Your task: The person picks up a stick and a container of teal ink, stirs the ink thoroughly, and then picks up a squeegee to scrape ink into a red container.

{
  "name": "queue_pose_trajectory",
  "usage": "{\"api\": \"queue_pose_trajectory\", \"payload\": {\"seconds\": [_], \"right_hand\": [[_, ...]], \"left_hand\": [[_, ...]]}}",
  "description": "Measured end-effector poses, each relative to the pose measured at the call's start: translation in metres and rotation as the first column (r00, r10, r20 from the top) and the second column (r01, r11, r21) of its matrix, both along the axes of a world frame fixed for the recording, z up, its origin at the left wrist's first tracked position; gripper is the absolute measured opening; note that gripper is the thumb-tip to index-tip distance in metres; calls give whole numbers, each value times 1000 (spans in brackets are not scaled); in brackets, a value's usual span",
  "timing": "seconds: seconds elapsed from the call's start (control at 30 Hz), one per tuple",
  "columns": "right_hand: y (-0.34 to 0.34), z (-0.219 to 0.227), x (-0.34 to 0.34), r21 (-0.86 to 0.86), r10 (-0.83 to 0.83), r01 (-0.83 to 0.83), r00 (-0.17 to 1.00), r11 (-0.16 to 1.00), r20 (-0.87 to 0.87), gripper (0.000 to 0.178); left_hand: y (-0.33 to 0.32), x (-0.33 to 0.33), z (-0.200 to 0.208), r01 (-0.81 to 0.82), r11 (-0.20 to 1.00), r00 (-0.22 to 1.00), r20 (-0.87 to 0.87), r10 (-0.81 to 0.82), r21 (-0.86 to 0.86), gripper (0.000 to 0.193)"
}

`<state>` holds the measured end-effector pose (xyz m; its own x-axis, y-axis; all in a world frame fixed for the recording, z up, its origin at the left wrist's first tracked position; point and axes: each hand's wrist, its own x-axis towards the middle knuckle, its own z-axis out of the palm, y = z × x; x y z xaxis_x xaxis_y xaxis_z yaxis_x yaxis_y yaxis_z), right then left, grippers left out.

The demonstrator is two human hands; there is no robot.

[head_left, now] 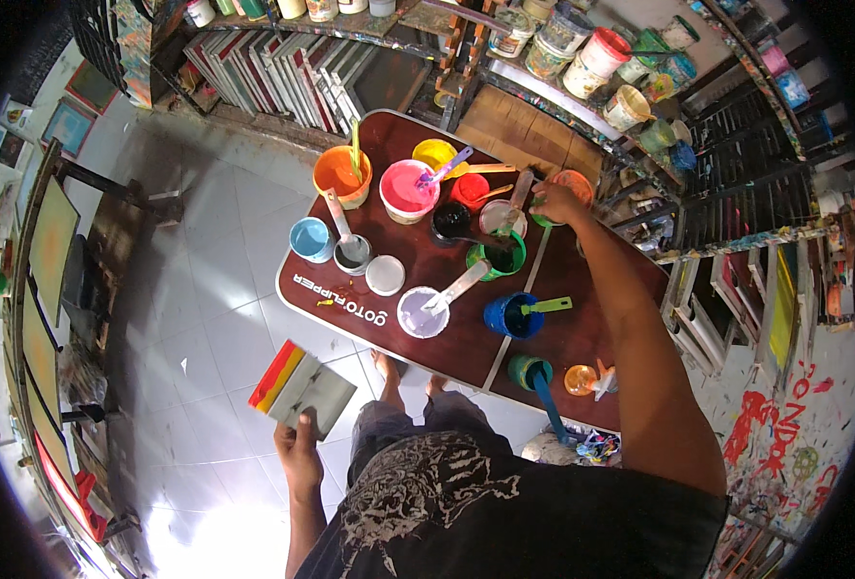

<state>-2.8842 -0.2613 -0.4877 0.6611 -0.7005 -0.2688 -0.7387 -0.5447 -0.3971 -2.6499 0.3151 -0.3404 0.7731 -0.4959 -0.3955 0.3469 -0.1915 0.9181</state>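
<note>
My left hand (300, 454) grips a flat rectangular panel (313, 391) by its near edge, over the floor left of my legs. The panel is grey with red and yellow bands along its left edge. My right hand (557, 204) reaches across the dark red table (582, 289) with bent fingers, over a tub with orange paint (576, 183). Whatever its fingertips close on is too small to make out. Just left of them, a greyish spatula (521, 189) stands in a pale tub (502, 218). A green tub (497, 256) and a black paint pot (450, 222) are close by.
Other paint tubs on the table include an orange bucket (341, 183), a pink one (409, 198), a lilac one (422, 314) and a blue one (511, 317); several have spatulas sticking out. Paint-stained shelves (562, 111) line the back. Framed screens (283, 82) lean at the back left.
</note>
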Motion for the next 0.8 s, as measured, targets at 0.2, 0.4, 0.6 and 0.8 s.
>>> {"api": "queue_pose_trajectory", "payload": {"seconds": [0.2,0.4,0.6,0.8], "right_hand": [[-10,-38,21,-61,237,-240,970,969,-55,54],[-18,-89,45,-100,311,-309,951,946,-2,86],[-18,-138,64,-165,256,-230,954,959,156,109],[-11,-143,76,-31,193,-196,907,980,373,99]], "left_hand": [[4,-12,-16,-125,992,991,-47,123,-30,28],[15,-31,-33,-173,985,984,-42,172,-20,37],[19,-50,-36,-227,971,971,-64,232,71,43],[11,-61,-36,-243,963,969,-20,247,116,38]]}}
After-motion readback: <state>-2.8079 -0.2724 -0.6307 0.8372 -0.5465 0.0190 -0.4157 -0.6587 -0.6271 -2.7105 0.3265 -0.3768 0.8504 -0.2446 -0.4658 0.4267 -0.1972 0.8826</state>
